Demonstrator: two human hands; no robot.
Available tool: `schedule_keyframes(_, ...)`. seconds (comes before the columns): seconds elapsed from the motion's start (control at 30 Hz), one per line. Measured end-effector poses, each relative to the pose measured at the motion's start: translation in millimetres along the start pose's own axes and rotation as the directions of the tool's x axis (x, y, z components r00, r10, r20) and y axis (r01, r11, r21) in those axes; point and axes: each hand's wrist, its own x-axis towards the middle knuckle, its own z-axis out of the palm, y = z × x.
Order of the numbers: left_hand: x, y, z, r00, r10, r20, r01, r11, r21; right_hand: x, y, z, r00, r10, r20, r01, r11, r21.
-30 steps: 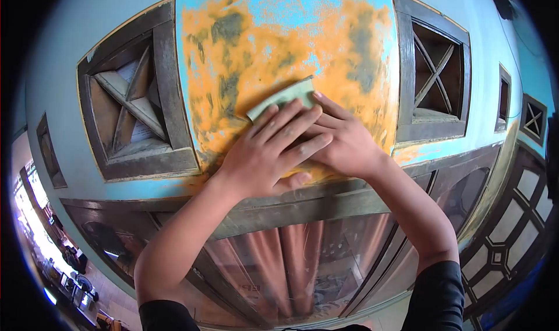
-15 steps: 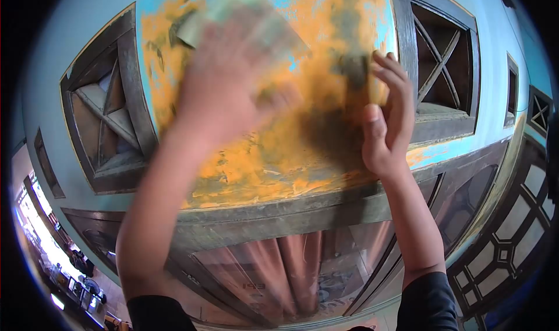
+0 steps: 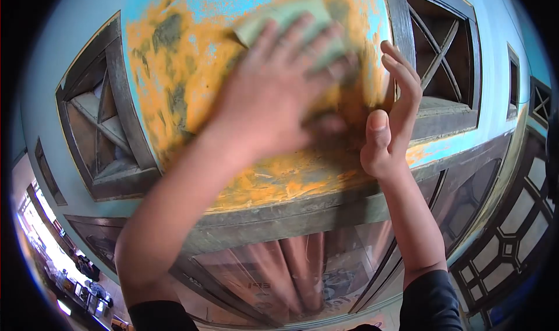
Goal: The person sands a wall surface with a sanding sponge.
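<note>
My left hand [image 3: 276, 92] is blurred by motion, its fingers spread over a pale greenish sheet of sandpaper [image 3: 317, 16] and pressing it against the wall. One corner of the sheet lifts off at its left. Beneath lies a patchy wall panel [image 3: 201, 86] of orange, bare grey and bright blue. My right hand [image 3: 393, 118] stands at the panel's right edge beside the window frame, palm turned inward, fingers extended and slightly bent, with nothing in it. Whether its fingertips touch the wall is hard to tell.
Wooden vent frames with crossed bars flank the panel, one at the left [image 3: 108, 115] and one at the right [image 3: 442, 57]. A wooden beam [image 3: 285, 217] runs below, above glass [image 3: 291, 273] with brownish curtains. A bright opening [image 3: 49, 232] and cluttered items appear lower left.
My left hand and the sandpaper have slid right across the panel, uncovering its upper left part. My right hand has barely moved.
</note>
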Motion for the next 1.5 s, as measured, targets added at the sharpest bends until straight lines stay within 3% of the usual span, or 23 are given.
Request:
schedule_keyframes(0.03, -0.8, 12.4, 0.4, 0.996, 0.063, 0.057, -0.059, 0.996, -0.074, 0.2, -0.9, 0.2, 1.000, -0.021, -0.001, 0.021, 1.000, -0.021)
schedule_keyframes(0.13, 5.3, -22.1, -8.7, 0.996, 0.090, 0.013, -0.090, 0.996, 0.006, 6.0, -0.4, 2.0, 0.999, -0.039, 0.028, 0.041, 0.996, -0.083)
schedule_keyframes(0.17, 11.6, -45.0, -9.8, 0.996, 0.041, -0.082, -0.035, 0.997, 0.072, 6.4, -0.9, 3.7, 0.999, -0.026, 0.030, 0.028, 0.996, -0.083)
schedule_keyframes(0.23, 24.8, -102.2, -15.2, 0.985, -0.115, -0.132, 0.141, 0.969, 0.202, 6.3, -3.8, -0.8, 0.996, -0.006, 0.085, 0.021, 0.985, -0.173)
schedule_keyframes(0.3, 46.2, -130.8, -23.1, 0.891, -0.447, -0.083, 0.454, 0.861, 0.228, 6.6, -5.5, -1.8, 0.995, 0.011, 0.103, 0.010, 0.979, -0.203)
schedule_keyframes(0.37, 63.2, -86.7, -35.4, 0.882, -0.469, -0.035, 0.463, 0.853, 0.240, 5.5, -4.8, -1.1, 0.996, 0.021, 0.082, -0.005, 0.983, -0.185)
schedule_keyframes(0.43, 76.4, -36.7, -27.6, 0.939, -0.343, 0.017, 0.330, 0.915, 0.234, 4.2, -1.5, 2.4, 0.999, 0.007, 0.033, -0.003, 0.992, -0.124)
schedule_keyframes(0.5, 81.4, 0.6, 7.7, 0.994, -0.112, 0.019, 0.105, 0.968, 0.226, 2.3, 2.8, 6.8, 0.999, -0.037, -0.025, 0.035, 0.995, -0.089)
schedule_keyframes(0.6, 74.8, 1.0, 3.8, 0.993, 0.087, 0.075, -0.094, 0.992, 0.088, 0.9, 2.6, 4.8, 0.998, -0.056, -0.026, 0.053, 0.993, -0.110)
schedule_keyframes(0.67, 71.2, -19.6, -15.1, 0.994, 0.012, 0.111, -0.021, 0.997, 0.077, 0.2, 3.6, 5.9, 0.999, -0.042, -0.019, 0.040, 0.995, -0.090)
schedule_keyframes(0.73, 66.2, -37.9, -42.0, 0.950, -0.296, 0.103, 0.276, 0.946, 0.171, 0.5, 3.6, 6.1, 0.999, -0.036, -0.003, 0.035, 0.995, -0.095)
schedule_keyframes(0.8, 54.1, -100.3, -52.5, 0.847, -0.531, 0.010, 0.524, 0.838, 0.152, 1.4, 1.8, 4.1, 0.999, -0.036, 0.034, 0.041, 0.989, -0.140)
schedule_keyframes(0.87, 44.6, -164.5, -54.6, 0.683, -0.727, -0.071, 0.730, 0.678, 0.085, 1.8, 0.1, 3.5, 0.998, -0.025, 0.060, 0.035, 0.985, -0.166)
schedule_keyframes(0.93, 52.6, -121.9, -52.7, 0.661, -0.742, -0.115, 0.750, 0.660, 0.048, 1.5, -1.7, 2.9, 0.997, -0.018, 0.075, 0.032, 0.982, -0.184)
schedule_keyframes(1.07, 80.0, -49.7, -38.9, 0.863, -0.503, -0.049, 0.504, 0.849, 0.158, 0.8, -3.2, 5.3, 0.999, 0.000, 0.046, 0.007, 0.989, -0.148)
schedule_keyframes(1.17, 88.6, -28.0, -35.9, 0.966, -0.255, 0.044, 0.252, 0.966, 0.063, 0.5, -1.1, 8.2, 0.999, -0.008, 0.032, 0.012, 0.994, -0.107)
schedule_keyframes(1.23, 90.5, -25.4, -35.7, 0.991, -0.066, 0.117, 0.066, 0.998, 0.001, 1.6, -0.6, 7.1, 0.999, -0.015, 0.037, 0.019, 0.995, -0.096)
schedule_keyframes(1.33, 84.4, -59.6, -31.4, 0.997, -0.029, 0.078, 0.024, 0.998, 0.063, 2.3, -2.3, 5.9, 0.999, 0.002, 0.052, 0.002, 0.997, -0.079)
schedule_keyframes(1.37, 84.4, -86.2, -15.0, 0.996, -0.087, -0.022, 0.089, 0.986, 0.142, 2.8, -3.2, 5.0, 0.998, 0.010, 0.063, -0.005, 0.996, -0.089)
schedule_keyframes(1.4, 75.0, -85.7, -39.0, 0.954, -0.298, 0.002, 0.295, 0.946, 0.136, 2.6, -5.3, 2.1, 0.996, 0.020, 0.084, -0.009, 0.991, -0.130)
schedule_keyframes(1.47, 52.3, -112.6, -63.5, 0.849, -0.527, -0.021, 0.523, 0.836, 0.167, 3.9, -5.5, -0.4, 0.994, 0.022, 0.107, -0.002, 0.983, -0.181)
schedule_keyframes(1.5, 50.2, -117.3, -70.7, 0.828, -0.556, -0.069, 0.558, 0.806, 0.198, 4.3, -5.5, 0.0, 0.994, 0.015, 0.111, 0.007, 0.982, -0.190)
